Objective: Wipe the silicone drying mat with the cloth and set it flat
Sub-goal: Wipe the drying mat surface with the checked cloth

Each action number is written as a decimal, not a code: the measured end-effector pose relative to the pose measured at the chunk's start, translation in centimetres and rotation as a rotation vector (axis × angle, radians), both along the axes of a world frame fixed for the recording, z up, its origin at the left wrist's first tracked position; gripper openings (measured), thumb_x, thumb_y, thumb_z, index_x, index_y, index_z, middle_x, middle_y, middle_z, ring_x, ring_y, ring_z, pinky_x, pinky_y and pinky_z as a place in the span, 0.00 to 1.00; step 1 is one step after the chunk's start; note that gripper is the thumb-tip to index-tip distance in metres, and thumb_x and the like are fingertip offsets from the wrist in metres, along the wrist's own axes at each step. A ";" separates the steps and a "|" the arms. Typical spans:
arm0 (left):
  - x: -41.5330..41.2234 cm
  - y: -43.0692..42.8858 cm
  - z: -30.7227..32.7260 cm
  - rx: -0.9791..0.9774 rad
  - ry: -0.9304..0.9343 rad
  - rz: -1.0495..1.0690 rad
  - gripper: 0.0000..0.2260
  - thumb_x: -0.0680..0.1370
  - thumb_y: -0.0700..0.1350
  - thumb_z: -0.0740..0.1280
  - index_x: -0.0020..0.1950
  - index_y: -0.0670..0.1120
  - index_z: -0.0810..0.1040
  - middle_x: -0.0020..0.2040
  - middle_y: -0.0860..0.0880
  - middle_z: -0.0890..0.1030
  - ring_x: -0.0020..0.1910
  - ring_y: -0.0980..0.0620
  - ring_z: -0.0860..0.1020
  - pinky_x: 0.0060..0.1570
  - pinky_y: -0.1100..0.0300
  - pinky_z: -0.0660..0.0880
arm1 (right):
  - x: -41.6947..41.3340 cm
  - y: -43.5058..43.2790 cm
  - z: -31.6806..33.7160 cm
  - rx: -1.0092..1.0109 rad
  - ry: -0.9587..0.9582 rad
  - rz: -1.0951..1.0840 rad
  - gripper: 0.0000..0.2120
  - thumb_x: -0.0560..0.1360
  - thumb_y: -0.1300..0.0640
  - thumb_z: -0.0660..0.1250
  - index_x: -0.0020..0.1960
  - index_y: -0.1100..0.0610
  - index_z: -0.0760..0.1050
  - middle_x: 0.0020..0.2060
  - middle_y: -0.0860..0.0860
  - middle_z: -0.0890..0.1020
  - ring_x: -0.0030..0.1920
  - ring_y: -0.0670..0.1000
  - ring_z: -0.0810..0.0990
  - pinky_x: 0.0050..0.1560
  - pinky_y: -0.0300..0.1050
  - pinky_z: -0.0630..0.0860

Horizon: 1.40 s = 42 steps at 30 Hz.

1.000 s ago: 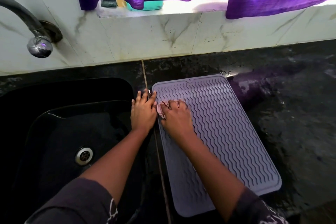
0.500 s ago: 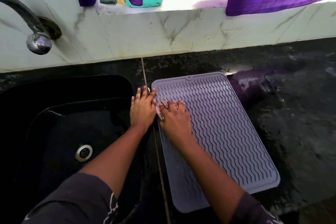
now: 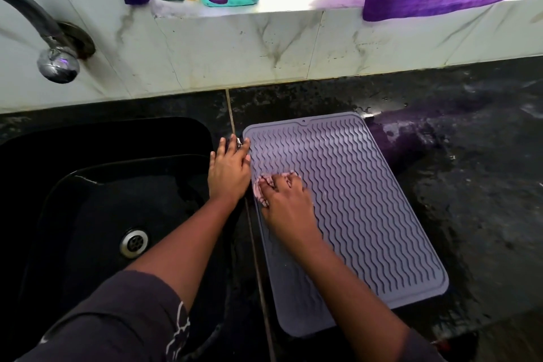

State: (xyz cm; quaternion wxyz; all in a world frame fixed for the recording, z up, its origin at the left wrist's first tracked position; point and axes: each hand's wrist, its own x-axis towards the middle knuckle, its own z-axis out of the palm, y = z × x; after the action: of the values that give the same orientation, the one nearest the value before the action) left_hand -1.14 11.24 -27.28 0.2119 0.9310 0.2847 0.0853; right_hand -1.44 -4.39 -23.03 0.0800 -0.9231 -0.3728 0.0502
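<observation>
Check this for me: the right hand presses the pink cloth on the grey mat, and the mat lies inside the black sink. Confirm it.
Not quite. The right hand does press the pink cloth on the grey mat, but the head view shows the mat lying flat on the dark countertop, to the right of the black sink, not inside it.

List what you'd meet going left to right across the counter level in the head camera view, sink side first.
Round metal drain in the black sink → left hand flat at the mat's edge → right hand pressing the pink cloth → grey ribbed silicone mat → wet black stone counter.
</observation>
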 end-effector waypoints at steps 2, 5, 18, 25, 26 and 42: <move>-0.1 0.0 0.0 -0.007 -0.001 -0.009 0.20 0.81 0.48 0.54 0.74 0.52 0.62 0.77 0.48 0.58 0.77 0.47 0.51 0.73 0.47 0.48 | -1.9 -1.9 0.0 -0.005 -0.016 0.036 0.22 0.75 0.50 0.62 0.67 0.52 0.66 0.66 0.57 0.70 0.67 0.63 0.62 0.59 0.59 0.67; 0.1 0.4 0.7 -0.115 -0.064 0.012 0.21 0.80 0.46 0.60 0.73 0.50 0.65 0.76 0.46 0.61 0.76 0.47 0.55 0.73 0.49 0.51 | -2.9 -3.5 0.4 0.003 0.016 0.063 0.19 0.73 0.50 0.64 0.63 0.52 0.71 0.59 0.55 0.75 0.59 0.59 0.67 0.52 0.56 0.71; 4.6 4.8 2.2 0.001 0.435 -0.538 0.27 0.80 0.60 0.51 0.76 0.59 0.43 0.78 0.52 0.40 0.77 0.50 0.40 0.73 0.48 0.42 | -1.5 -0.7 1.0 -0.065 -0.032 0.065 0.19 0.76 0.54 0.60 0.66 0.55 0.67 0.64 0.58 0.70 0.64 0.63 0.64 0.57 0.58 0.68; 4.7 5.1 1.0 0.034 0.419 -0.541 0.27 0.80 0.62 0.49 0.75 0.61 0.41 0.78 0.53 0.38 0.76 0.51 0.38 0.72 0.49 0.39 | 1.4 1.1 1.7 0.083 0.050 0.005 0.21 0.75 0.50 0.62 0.66 0.50 0.67 0.64 0.56 0.70 0.61 0.59 0.66 0.56 0.55 0.68; 4.7 5.2 1.0 0.035 0.422 -0.539 0.27 0.80 0.62 0.48 0.75 0.61 0.41 0.78 0.53 0.38 0.76 0.52 0.38 0.72 0.50 0.39 | 1.5 1.7 1.6 0.051 0.040 0.002 0.21 0.75 0.50 0.62 0.68 0.51 0.66 0.66 0.57 0.68 0.64 0.60 0.64 0.58 0.57 0.67; 4.6 4.7 1.2 0.034 0.438 -0.505 0.26 0.80 0.61 0.47 0.75 0.61 0.40 0.78 0.53 0.37 0.76 0.52 0.37 0.72 0.50 0.39 | -1.1 0.3 1.9 -0.043 0.059 -0.008 0.23 0.76 0.50 0.62 0.69 0.51 0.64 0.68 0.56 0.67 0.66 0.60 0.62 0.60 0.56 0.66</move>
State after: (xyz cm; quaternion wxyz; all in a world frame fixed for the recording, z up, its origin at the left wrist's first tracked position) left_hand 3.47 15.93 -26.05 0.1446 0.9717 0.0823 -0.1676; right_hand -2.55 -4.04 -21.14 0.0714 -0.9242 -0.3653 0.0850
